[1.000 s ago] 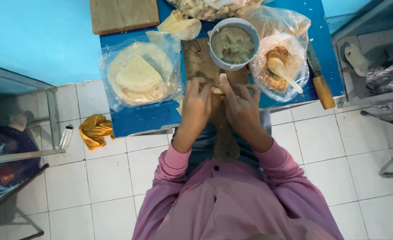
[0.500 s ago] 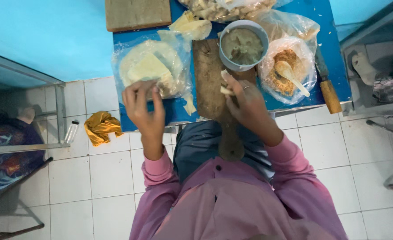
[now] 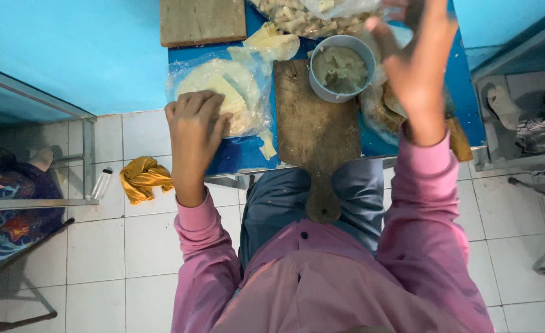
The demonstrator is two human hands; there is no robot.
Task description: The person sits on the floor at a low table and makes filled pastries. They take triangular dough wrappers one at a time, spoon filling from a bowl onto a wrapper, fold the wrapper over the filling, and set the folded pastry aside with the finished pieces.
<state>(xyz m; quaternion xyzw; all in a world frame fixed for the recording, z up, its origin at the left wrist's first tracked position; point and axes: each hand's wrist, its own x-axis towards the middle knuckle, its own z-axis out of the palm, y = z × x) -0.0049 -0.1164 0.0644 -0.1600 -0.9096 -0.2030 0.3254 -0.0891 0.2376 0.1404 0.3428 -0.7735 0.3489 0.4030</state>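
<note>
Your left hand rests fingers-down on the bagged wrappers, gripping nothing; your right hand hangs open, empty, and could clip the bowl.

Worn matt wooden board; glossy clear plastic bag.

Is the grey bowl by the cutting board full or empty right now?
Nearly full: the grey bowl stands upright beside the wooden board, with greyish-green paste reaching close to its rim.
</note>
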